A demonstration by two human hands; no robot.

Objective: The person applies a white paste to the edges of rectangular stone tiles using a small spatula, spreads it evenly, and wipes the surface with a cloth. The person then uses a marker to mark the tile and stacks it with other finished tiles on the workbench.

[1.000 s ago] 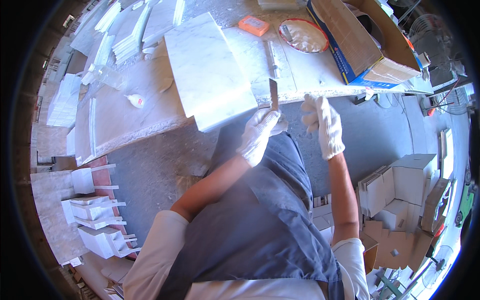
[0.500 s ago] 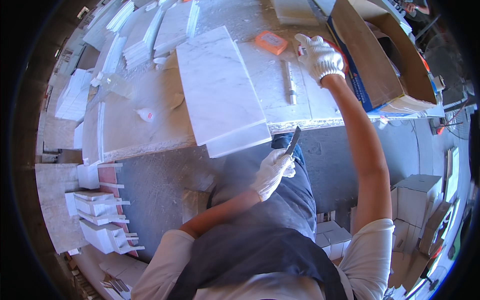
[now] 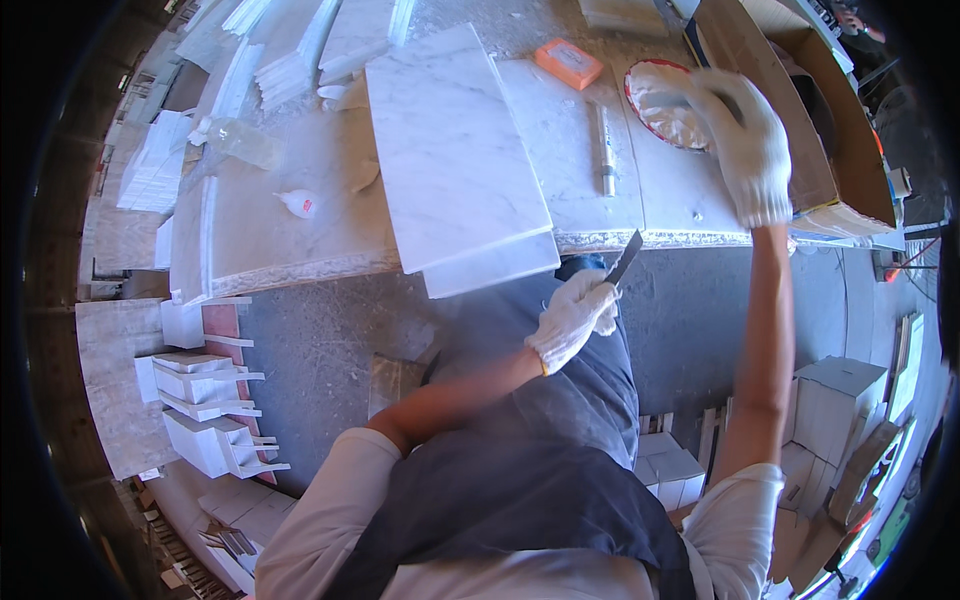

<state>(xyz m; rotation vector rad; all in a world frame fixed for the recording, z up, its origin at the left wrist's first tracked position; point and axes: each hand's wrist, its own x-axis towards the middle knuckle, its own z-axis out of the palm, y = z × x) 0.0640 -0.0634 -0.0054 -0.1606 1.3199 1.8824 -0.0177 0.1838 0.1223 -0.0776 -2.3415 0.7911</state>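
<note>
My left hand (image 3: 576, 316), in a white knit glove, is closed around a narrow grey blade (image 3: 625, 258) with an angled tip. It is just off the bench's front edge, and the glove hides the blade's lower end. My right hand (image 3: 745, 140), also gloved, is at the right side of a round red-rimmed tub (image 3: 672, 128) of white paste. Its fingers are curled, and a greyish shape reaches from them over the paste, too blurred to name. Left of the tub, two white marbled slabs (image 3: 455, 150) are stacked, overhanging the bench edge, the lower one jutting out.
On the bench (image 3: 335, 225) are an orange block (image 3: 568, 63), a white marker-like tube (image 3: 605, 150), a small white squeeze bottle (image 3: 297, 203) and a clear bottle (image 3: 245, 142). An open cardboard box (image 3: 770, 90) stands right of the tub. Stacked slabs (image 3: 295, 55) line the far left.
My right hand has moved right and nearer, uncovering the paste in the tub. My left hand keeps its hold on the blade, and the whole view has shifted slightly.
</note>
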